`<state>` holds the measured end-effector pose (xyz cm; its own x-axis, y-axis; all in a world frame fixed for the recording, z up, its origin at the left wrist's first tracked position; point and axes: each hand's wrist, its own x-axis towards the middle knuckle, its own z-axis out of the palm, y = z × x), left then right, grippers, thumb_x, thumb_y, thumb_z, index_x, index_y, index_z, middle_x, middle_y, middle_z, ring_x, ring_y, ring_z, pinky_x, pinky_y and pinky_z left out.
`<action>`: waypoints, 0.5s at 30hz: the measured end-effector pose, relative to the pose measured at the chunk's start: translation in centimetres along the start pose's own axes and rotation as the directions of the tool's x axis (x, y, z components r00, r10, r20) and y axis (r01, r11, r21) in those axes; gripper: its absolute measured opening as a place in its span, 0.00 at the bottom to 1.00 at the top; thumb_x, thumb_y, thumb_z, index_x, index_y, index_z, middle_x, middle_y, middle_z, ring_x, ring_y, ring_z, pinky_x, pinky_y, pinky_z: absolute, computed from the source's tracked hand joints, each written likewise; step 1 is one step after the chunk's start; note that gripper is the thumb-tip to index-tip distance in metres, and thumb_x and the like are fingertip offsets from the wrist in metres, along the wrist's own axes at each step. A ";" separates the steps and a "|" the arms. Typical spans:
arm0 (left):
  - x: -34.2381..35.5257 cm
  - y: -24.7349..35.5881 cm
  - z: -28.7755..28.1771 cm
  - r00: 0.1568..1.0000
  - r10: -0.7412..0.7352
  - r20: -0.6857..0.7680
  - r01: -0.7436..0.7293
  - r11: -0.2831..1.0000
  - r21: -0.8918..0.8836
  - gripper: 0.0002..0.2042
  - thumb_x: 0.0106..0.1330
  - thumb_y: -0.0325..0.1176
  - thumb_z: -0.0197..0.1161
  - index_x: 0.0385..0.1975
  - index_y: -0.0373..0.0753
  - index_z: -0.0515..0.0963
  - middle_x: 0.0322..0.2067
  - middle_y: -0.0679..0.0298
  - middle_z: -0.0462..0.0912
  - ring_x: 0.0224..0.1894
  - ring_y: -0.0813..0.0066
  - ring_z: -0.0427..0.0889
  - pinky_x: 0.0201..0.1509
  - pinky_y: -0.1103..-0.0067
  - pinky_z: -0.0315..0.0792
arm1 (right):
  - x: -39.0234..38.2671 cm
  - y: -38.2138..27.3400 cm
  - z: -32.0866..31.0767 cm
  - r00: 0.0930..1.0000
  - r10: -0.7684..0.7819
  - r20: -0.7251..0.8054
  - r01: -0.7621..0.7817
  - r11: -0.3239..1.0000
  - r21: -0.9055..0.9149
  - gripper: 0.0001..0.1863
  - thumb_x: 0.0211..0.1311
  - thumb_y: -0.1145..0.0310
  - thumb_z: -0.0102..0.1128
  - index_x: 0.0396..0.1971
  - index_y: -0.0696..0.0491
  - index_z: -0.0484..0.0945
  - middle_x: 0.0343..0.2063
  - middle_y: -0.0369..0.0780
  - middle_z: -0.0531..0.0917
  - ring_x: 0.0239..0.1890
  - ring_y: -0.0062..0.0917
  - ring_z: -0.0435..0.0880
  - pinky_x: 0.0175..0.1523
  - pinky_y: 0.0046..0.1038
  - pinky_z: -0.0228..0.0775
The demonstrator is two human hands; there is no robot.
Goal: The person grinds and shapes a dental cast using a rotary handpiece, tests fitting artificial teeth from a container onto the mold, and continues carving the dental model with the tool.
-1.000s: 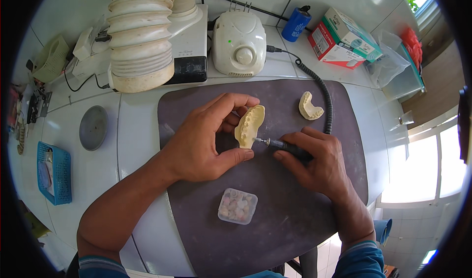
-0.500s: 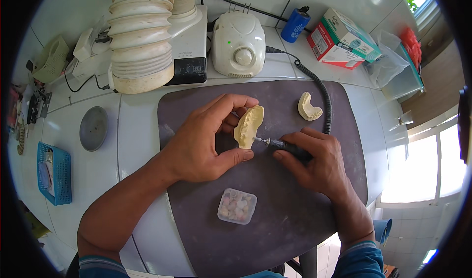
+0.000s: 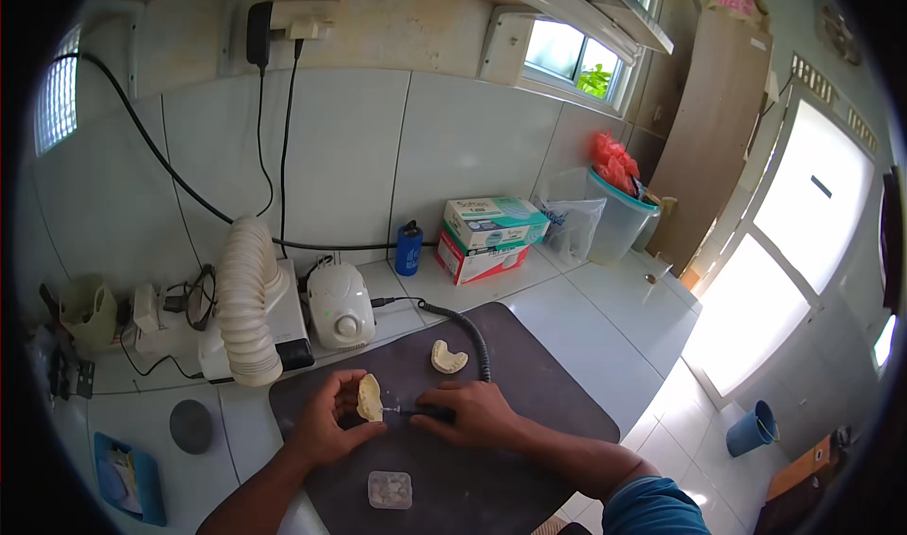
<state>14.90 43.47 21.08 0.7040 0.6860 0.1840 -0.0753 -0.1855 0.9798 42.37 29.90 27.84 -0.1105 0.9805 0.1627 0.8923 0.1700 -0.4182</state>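
A cream dental cast [image 3: 369, 393] is held upright by my left hand [image 3: 326, 426], fingers curled at its back and thumb below it. My right hand [image 3: 463, 412] grips a dark rotary handpiece [image 3: 421, 410], its metal tip at the cast's lower edge. The coiled cord [image 3: 474, 332] runs to a white control unit [image 3: 342, 308]. A second cast [image 3: 449, 358] rests on the dark mat [image 3: 548, 388], and a small clear case of pale pieces [image 3: 389, 490] lies nearer me.
A white corrugated hose [image 3: 244, 303] stands left of the unit. Behind are a blue can [image 3: 408, 247], stacked boxes [image 3: 487, 251] and a clear bin [image 3: 619, 228]. A grey dish [image 3: 192, 424] and blue basket [image 3: 129, 478] sit left; a bucket [image 3: 751, 429] is on the floor right.
The head view has swung upward, now showing wall, window and door, with hands and bench lower and smaller in the picture. Both hands still hold the cast and handpiece.
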 end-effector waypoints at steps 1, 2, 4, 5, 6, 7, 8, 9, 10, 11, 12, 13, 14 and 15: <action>0.1 -0.1 -0.1 1.000 0.001 0.002 -0.001 1.000 -0.003 0.46 0.66 0.28 0.93 0.81 0.33 0.71 0.67 0.55 0.87 0.68 0.68 0.90 0.76 0.68 0.83 | 0.0 0.0 0.1 1.000 0.001 0.009 -0.001 1.000 -0.007 0.22 0.82 0.41 0.73 0.56 0.44 0.95 0.40 0.41 0.95 0.41 0.45 0.97 0.45 0.48 0.90; 0.1 -0.1 -0.1 1.000 -0.002 0.003 0.002 1.000 -0.007 0.46 0.66 0.28 0.93 0.82 0.34 0.70 0.68 0.55 0.87 0.68 0.68 0.90 0.76 0.67 0.83 | 0.0 0.0 0.1 1.000 0.011 0.007 -0.011 1.000 0.001 0.22 0.82 0.41 0.73 0.56 0.44 0.95 0.40 0.41 0.95 0.42 0.46 0.98 0.46 0.49 0.90; 0.0 0.2 0.1 1.000 0.011 -0.007 -0.011 1.000 -0.018 0.47 0.66 0.28 0.93 0.82 0.34 0.70 0.68 0.55 0.87 0.69 0.68 0.89 0.75 0.67 0.83 | 0.0 0.1 0.3 0.999 0.028 0.015 -0.028 1.000 0.008 0.22 0.81 0.41 0.73 0.56 0.44 0.95 0.41 0.42 0.95 0.44 0.46 0.98 0.47 0.49 0.91; 0.0 0.4 0.1 0.999 0.026 -0.021 -0.027 0.999 -0.023 0.47 0.66 0.28 0.93 0.83 0.35 0.70 0.68 0.55 0.87 0.69 0.67 0.89 0.75 0.67 0.84 | 0.2 0.2 0.3 1.000 0.019 0.001 -0.019 1.000 0.003 0.22 0.81 0.42 0.74 0.55 0.44 0.95 0.42 0.42 0.95 0.44 0.47 0.98 0.47 0.49 0.91; 0.0 0.5 0.2 0.999 0.008 -0.038 -0.010 0.999 -0.034 0.47 0.66 0.28 0.93 0.83 0.35 0.69 0.68 0.55 0.87 0.69 0.67 0.89 0.75 0.66 0.84 | 0.2 0.4 0.3 1.000 0.008 -0.006 -0.008 1.000 0.003 0.21 0.81 0.42 0.74 0.55 0.44 0.95 0.42 0.43 0.96 0.44 0.47 0.98 0.47 0.49 0.91; 0.2 0.6 0.3 0.999 0.051 -0.008 -0.051 0.999 -0.006 0.47 0.66 0.28 0.92 0.84 0.35 0.69 0.68 0.55 0.87 0.69 0.67 0.89 0.74 0.66 0.85 | 0.1 0.4 0.4 1.000 0.017 0.012 -0.017 1.000 0.006 0.21 0.80 0.42 0.74 0.55 0.44 0.95 0.42 0.43 0.96 0.44 0.47 0.98 0.47 0.49 0.91; 0.2 0.7 0.3 1.000 0.011 0.003 -0.011 1.000 0.009 0.47 0.67 0.28 0.92 0.84 0.36 0.70 0.68 0.55 0.87 0.69 0.67 0.89 0.73 0.65 0.85 | 0.2 0.5 0.5 1.000 0.004 -0.020 -0.004 1.000 0.000 0.21 0.79 0.43 0.76 0.53 0.44 0.95 0.42 0.44 0.96 0.44 0.48 0.98 0.47 0.49 0.90; 0.0 0.7 0.2 1.000 0.024 0.004 -0.024 0.998 0.061 0.46 0.68 0.29 0.92 0.84 0.37 0.71 0.68 0.55 0.88 0.68 0.67 0.90 0.73 0.65 0.86 | 0.2 0.6 0.6 0.998 -0.018 -0.063 0.019 1.000 0.013 0.19 0.77 0.47 0.79 0.53 0.47 0.95 0.42 0.44 0.96 0.42 0.46 0.98 0.46 0.47 0.90; -0.1 0.7 0.3 0.999 0.043 0.009 -0.044 0.991 0.129 0.45 0.69 0.30 0.91 0.83 0.38 0.71 0.67 0.54 0.89 0.66 0.66 0.92 0.73 0.65 0.86 | 0.1 0.5 0.6 0.998 -0.010 -0.069 0.012 1.000 0.024 0.18 0.76 0.51 0.82 0.52 0.49 0.96 0.41 0.45 0.96 0.41 0.45 0.99 0.46 0.45 0.90; -0.1 0.7 0.3 0.996 0.093 0.002 -0.093 0.985 0.142 0.43 0.69 0.31 0.91 0.82 0.37 0.72 0.65 0.54 0.90 0.65 0.67 0.92 0.72 0.66 0.86 | 0.3 0.6 0.6 0.994 -0.039 -0.104 0.043 0.998 0.043 0.18 0.76 0.52 0.83 0.51 0.50 0.95 0.42 0.46 0.96 0.40 0.45 0.99 0.46 0.44 0.90; -0.1 0.8 0.3 0.993 0.115 0.008 -0.115 0.985 0.127 0.43 0.69 0.32 0.91 0.81 0.36 0.73 0.64 0.53 0.90 0.64 0.66 0.93 0.71 0.66 0.87 | 0.3 0.5 0.4 0.997 -0.003 -0.082 0.007 0.999 0.049 0.18 0.75 0.52 0.83 0.50 0.51 0.95 0.42 0.46 0.96 0.40 0.45 0.99 0.46 0.44 0.90; 0.0 0.9 0.2 0.997 0.078 -0.006 -0.075 0.982 0.171 0.43 0.69 0.32 0.91 0.81 0.36 0.73 0.64 0.53 0.89 0.64 0.65 0.93 0.71 0.66 0.88 | 0.5 0.5 0.3 0.997 0.008 -0.072 -0.006 1.000 0.026 0.18 0.75 0.52 0.83 0.50 0.51 0.95 0.42 0.46 0.96 0.41 0.45 0.99 0.46 0.44 0.89; 0.1 1.0 0.2 0.997 0.071 -0.008 -0.068 0.983 0.170 0.43 0.68 0.32 0.91 0.81 0.35 0.73 0.64 0.53 0.89 0.64 0.65 0.93 0.70 0.66 0.88 | 0.6 0.5 0.1 0.997 0.006 -0.080 -0.007 1.000 -0.005 0.18 0.75 0.52 0.83 0.50 0.51 0.95 0.42 0.46 0.96 0.41 0.45 0.99 0.46 0.44 0.89; 0.2 1.2 0.4 0.996 0.094 0.000 -0.093 0.985 0.148 0.43 0.68 0.32 0.91 0.80 0.35 0.73 0.64 0.53 0.88 0.63 0.64 0.94 0.70 0.65 0.88 | 0.7 0.5 -0.1 0.994 -0.004 -0.108 -0.001 0.999 -0.042 0.18 0.74 0.51 0.83 0.50 0.51 0.95 0.42 0.46 0.96 0.41 0.45 0.99 0.47 0.44 0.89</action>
<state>15.22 43.14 22.26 0.6936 0.6655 0.2757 -0.0354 -0.3508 0.9358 42.74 30.63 27.83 -0.0661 0.9634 0.2596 0.9098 0.1650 -0.3809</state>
